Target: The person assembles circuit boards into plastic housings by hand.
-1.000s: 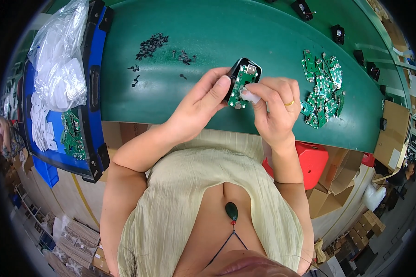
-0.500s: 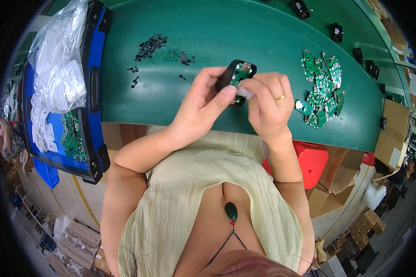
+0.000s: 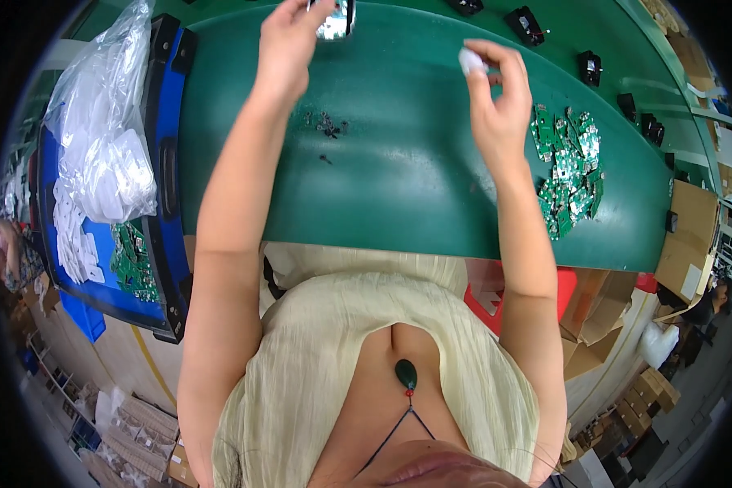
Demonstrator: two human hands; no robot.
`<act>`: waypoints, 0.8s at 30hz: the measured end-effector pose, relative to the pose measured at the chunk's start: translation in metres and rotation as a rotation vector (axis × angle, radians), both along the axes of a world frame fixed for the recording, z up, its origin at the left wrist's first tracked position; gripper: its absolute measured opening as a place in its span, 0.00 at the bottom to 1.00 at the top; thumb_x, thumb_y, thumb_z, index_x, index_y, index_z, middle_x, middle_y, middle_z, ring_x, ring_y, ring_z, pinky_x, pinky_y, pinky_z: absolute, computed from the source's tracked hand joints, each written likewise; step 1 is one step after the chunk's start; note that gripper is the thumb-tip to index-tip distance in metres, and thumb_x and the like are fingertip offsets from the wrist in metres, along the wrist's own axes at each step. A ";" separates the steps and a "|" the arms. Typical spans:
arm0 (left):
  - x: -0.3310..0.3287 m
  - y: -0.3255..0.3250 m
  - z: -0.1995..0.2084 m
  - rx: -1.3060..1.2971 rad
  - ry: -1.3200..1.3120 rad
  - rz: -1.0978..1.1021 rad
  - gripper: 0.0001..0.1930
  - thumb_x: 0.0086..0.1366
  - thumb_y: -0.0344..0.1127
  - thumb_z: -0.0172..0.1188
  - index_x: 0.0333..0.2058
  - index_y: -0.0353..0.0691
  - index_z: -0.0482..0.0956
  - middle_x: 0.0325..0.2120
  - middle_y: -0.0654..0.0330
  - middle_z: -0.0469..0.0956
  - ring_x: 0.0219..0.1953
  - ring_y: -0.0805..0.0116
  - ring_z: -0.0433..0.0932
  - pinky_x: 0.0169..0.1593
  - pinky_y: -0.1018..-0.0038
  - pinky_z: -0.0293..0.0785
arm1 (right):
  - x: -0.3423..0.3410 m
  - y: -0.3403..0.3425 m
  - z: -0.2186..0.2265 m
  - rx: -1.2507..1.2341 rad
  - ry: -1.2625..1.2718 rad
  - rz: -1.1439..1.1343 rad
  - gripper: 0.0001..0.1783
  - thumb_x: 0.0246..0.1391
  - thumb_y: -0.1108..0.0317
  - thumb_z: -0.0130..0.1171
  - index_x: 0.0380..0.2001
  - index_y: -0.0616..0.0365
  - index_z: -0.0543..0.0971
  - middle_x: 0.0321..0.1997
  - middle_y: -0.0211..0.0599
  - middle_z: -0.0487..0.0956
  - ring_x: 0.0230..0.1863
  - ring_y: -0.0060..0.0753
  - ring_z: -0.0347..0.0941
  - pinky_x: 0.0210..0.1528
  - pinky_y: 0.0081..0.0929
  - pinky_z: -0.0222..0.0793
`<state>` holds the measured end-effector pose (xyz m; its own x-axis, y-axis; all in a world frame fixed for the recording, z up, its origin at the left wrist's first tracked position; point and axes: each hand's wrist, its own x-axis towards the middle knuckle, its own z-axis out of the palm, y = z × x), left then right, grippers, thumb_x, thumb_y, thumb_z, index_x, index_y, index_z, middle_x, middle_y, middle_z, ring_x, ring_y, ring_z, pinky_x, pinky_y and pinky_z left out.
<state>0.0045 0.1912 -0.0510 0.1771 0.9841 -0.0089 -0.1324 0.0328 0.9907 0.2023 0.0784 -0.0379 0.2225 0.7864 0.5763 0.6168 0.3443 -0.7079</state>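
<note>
At the far edge of the bench, my left hand (image 3: 287,45) is raised and closed on a small black housing with a circuit board (image 3: 336,23). The housing is cut off by the top of the picture, and its face shines bright. My right hand (image 3: 500,102) hangs over the right half of the bench, thumb and forefinger apart and nothing visible between them. A white cover (image 3: 472,62), which looks like a finger cot, sits on the tip of its thumb. A heap of green circuit boards (image 3: 573,167) lies to the right of that hand.
Small black parts (image 3: 327,124) lie on the green bench (image 3: 382,195) beside my left forearm. A blue crate (image 3: 168,98) at left carries a clear plastic bag (image 3: 102,122), white pieces (image 3: 73,236) and more boards (image 3: 134,260). Black housings (image 3: 527,26) line the far right. A red stool (image 3: 561,291) stands below.
My hands have parted. The left one has carried the black housing away to the far left; the right one has drawn back up and to the right, letting go of it.
</note>
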 end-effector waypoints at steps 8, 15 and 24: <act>0.006 0.143 -0.053 0.195 0.670 0.315 0.14 0.57 0.40 0.58 0.33 0.32 0.74 0.29 0.49 0.78 0.32 0.54 0.77 0.40 0.66 0.71 | -0.008 0.142 -0.021 -0.049 -0.488 -0.296 0.15 0.48 0.65 0.57 0.38 0.60 0.72 0.36 0.46 0.73 0.43 0.47 0.70 0.43 0.40 0.67; 0.013 0.107 -0.013 0.495 0.377 0.144 0.25 0.53 0.40 0.62 0.46 0.33 0.67 0.44 0.45 0.68 0.47 0.48 0.67 0.50 0.62 0.65 | -0.005 0.173 -0.039 -0.051 -0.507 -0.077 0.06 0.46 0.70 0.56 0.25 0.61 0.72 0.28 0.46 0.73 0.34 0.48 0.73 0.34 0.40 0.68; 0.027 0.005 0.029 -0.187 0.045 -0.592 0.20 0.66 0.45 0.49 0.49 0.36 0.70 0.40 0.57 0.74 0.38 0.72 0.75 0.37 0.76 0.76 | 0.006 0.041 0.022 0.423 -0.614 0.294 0.10 0.38 0.74 0.56 0.30 0.58 0.75 0.28 0.33 0.74 0.29 0.35 0.72 0.28 0.29 0.70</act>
<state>0.0318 0.1959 -0.0218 0.6876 0.7002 -0.1922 0.0036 0.2614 0.9652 0.2083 0.1189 -0.0161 -0.4135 0.4506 0.7912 0.6963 0.7164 -0.0441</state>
